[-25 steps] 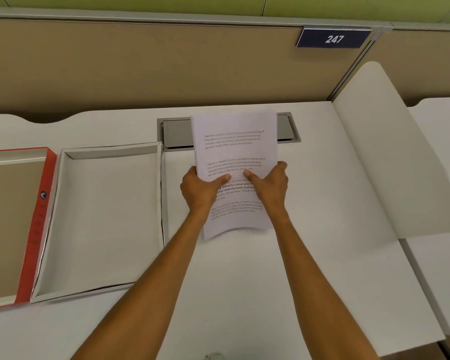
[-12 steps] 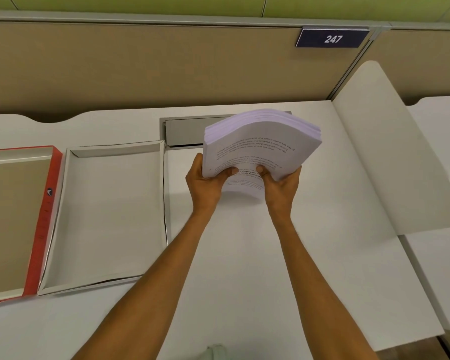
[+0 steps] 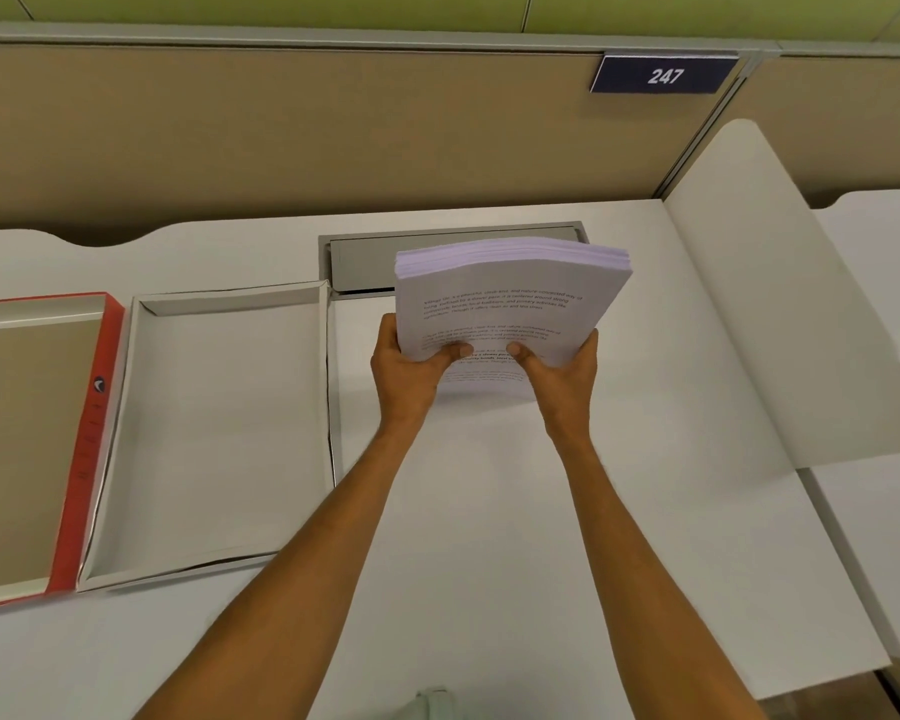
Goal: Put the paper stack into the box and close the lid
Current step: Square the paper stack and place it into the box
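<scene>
A thick stack of printed white paper (image 3: 510,298) is held above the white desk, tilted up on its near edge with the printed top sheet facing me. My left hand (image 3: 406,374) grips its lower left corner and my right hand (image 3: 559,379) grips its lower right corner, thumbs on the top sheet. To the left of the hands, an open, empty white box (image 3: 328,387) lies flat on the desk. Its red-edged lid (image 3: 92,433) lies upside down at the far left, partly cut off by the frame.
A grey cable hatch (image 3: 365,262) is set into the desk behind the stack. A beige partition (image 3: 333,132) with a sign reading 247 runs along the back. A white curved divider (image 3: 780,304) stands at the right, with another desk beyond it.
The stack was lifted from lying flat on the desk to a raised, tilted hold, then eased slightly lower and flatter. Both hands kept their grip on its near edge.
</scene>
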### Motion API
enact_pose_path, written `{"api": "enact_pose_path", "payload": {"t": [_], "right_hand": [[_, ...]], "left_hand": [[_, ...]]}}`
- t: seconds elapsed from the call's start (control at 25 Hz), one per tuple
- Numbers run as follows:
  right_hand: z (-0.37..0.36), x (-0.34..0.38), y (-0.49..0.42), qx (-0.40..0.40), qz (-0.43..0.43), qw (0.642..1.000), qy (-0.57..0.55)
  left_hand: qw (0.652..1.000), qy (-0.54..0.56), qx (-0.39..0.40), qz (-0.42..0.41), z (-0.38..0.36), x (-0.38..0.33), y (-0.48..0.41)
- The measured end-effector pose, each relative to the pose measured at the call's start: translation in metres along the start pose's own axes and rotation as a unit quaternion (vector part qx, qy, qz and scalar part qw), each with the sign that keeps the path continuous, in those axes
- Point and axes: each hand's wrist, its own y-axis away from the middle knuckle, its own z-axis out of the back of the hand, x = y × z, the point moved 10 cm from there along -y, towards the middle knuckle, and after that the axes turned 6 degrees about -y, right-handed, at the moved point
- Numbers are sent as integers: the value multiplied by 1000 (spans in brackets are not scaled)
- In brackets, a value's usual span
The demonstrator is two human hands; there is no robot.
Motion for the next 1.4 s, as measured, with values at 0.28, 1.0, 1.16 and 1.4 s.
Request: {"api": "enact_pose_path", "payload": {"t": [0.28, 1.0, 1.16, 1.4], "right_hand": [[-3, -4, -7, 3, -5, 1000, -1], [-15, 14, -1, -61, -24, 997, 45], [-30, 34, -3, -50, -46, 993, 95], [-57, 46, -2, -10, -75, 980, 183]], "left_hand": [[999, -30, 43, 2, -9, 0, -7], [997, -69, 25, 40, 3, -10, -13], [989, -135, 32, 47, 19, -28, -27], [974, -210, 20, 85, 49, -40, -41]]}}
